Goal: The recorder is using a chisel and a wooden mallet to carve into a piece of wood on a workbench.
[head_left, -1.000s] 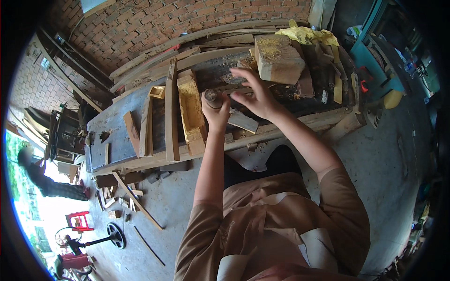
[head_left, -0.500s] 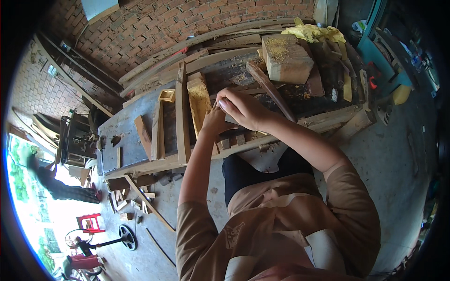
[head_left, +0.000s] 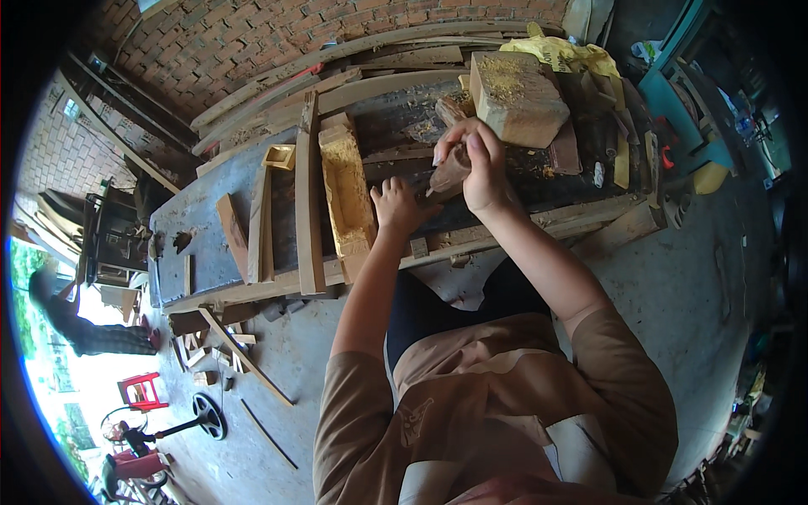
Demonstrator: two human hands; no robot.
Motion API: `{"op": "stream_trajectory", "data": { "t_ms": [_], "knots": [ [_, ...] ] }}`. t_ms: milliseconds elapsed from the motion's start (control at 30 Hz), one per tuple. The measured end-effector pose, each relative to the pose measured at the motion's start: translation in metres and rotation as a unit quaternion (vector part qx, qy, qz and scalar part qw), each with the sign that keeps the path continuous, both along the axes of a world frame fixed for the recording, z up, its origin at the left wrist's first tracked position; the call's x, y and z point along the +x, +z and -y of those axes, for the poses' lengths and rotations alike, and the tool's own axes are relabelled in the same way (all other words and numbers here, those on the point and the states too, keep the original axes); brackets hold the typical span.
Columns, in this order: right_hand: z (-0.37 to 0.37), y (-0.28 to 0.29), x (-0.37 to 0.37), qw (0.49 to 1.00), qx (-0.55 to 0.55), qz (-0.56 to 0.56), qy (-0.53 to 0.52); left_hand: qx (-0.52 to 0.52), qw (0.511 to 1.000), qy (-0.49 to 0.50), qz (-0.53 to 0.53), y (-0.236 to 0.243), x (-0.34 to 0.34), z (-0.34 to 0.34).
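My right hand (head_left: 486,168) is closed around a thick, dark-brown wooden club (head_left: 452,172) above the workbench; part of the club is hidden by the fingers. My left hand (head_left: 399,209) is low over the bench, fingers apart, beside a hollowed wooden block (head_left: 342,181). This long block is pale yellow inside, with a carved trough and wood dust on it. Something dark lies at the left palm, but its kind is unclear. A large squared wood block (head_left: 522,109), sprinkled with sawdust, stands beyond my right hand.
Long boards (head_left: 309,202) and a small hollow wooden box (head_left: 279,156) lie on the left of the bench (head_left: 223,223). A yellow bag (head_left: 568,55) is at the back. Offcuts (head_left: 198,347) and a red stool (head_left: 141,391) are on the floor; a person (head_left: 93,332) is far left.
My hands, together before, have separated. The right has moved right and taken hold of the wooden club; the left has spread its fingers near the hollowed block. The view has shifted slightly.
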State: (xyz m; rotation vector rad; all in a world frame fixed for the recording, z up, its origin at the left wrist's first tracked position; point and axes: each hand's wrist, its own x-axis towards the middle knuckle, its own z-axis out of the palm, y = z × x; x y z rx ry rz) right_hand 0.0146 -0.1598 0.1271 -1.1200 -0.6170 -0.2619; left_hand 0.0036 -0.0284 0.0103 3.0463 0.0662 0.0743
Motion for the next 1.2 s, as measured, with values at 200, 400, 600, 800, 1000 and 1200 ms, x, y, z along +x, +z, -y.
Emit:
{"op": "stream_trajectory", "data": {
  "t_ms": [200, 400, 600, 800, 1000, 1200],
  "knots": [
    [0.013, -0.008, 0.007, 0.999, -0.026, 0.016, 0.033, -0.138, 0.985, -0.008, 0.1, -0.033, 0.002, -0.005],
    [0.044, -0.02, 0.006, 0.993, 0.039, -0.013, 0.115, -0.12, 0.992, -0.022, -0.02, -0.017, 0.006, 0.002],
    [0.061, -0.021, -0.004, 0.994, 0.02, -0.017, 0.11, -0.144, 0.989, -0.011, -0.035, -0.012, 0.006, 0.001],
    [0.064, -0.027, -0.017, 0.992, 0.026, 0.002, 0.122, -0.147, 0.988, -0.011, -0.05, -0.01, 0.008, 0.001],
    [0.068, -0.029, -0.037, 0.994, 0.011, 0.01, 0.111, -0.147, 0.987, -0.03, -0.058, -0.006, 0.009, 0.001],
    [0.065, -0.043, -0.059, 0.988, -0.096, 0.062, 0.1, -0.172, 0.985, 0.025, -0.017, -0.019, 0.016, 0.003]
  ]
}}
